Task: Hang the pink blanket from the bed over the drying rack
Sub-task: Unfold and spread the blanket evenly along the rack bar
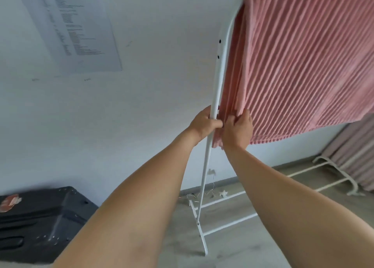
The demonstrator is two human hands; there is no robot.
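Note:
The pink ribbed blanket [303, 65] hangs over the white drying rack, filling the upper right of the view. The rack's left upright pole [219, 69] runs down to white feet on the floor. My left hand [204, 124] is wrapped around that pole at the level of the blanket's lower left corner. Right beside it, my right hand [238, 129] pinches the bunched lower corner of the blanket against the pole. The rack's top bar is out of view.
A black suitcase [40, 217] lies on the floor at lower left. The rack's base bars [228, 227] spread across the grey floor. A white wall with a printed sheet [70, 25] is behind. Pink-grey curtains [356, 152] hang at far right.

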